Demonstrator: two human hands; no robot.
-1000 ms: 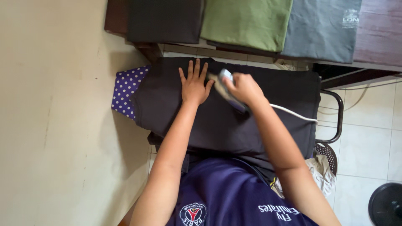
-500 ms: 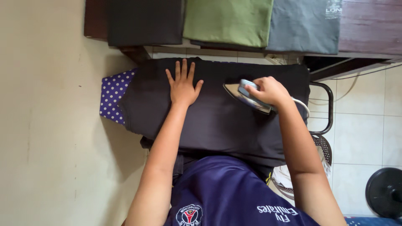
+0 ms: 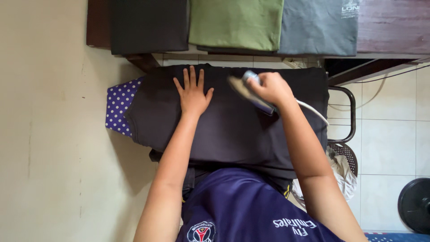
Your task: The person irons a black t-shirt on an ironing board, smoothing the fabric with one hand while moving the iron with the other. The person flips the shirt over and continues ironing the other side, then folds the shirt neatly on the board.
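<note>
Iron (image 3: 251, 92) has slid back left toward the middle of the shirt (image 3: 233, 125) since half a second ago; it was out nearer the right end. Right hand (image 3: 268, 87) is wrapped shut around the handle, which looks like the only sane place to grab it: the thing seems heavy, with a hot soleplate. The shirt is soft and floppy, draped over the board (image 3: 118, 105). Left hand (image 3: 192, 94) lies flat, fingers spread, pinning the cloth, both arms reaching forward.
</note>
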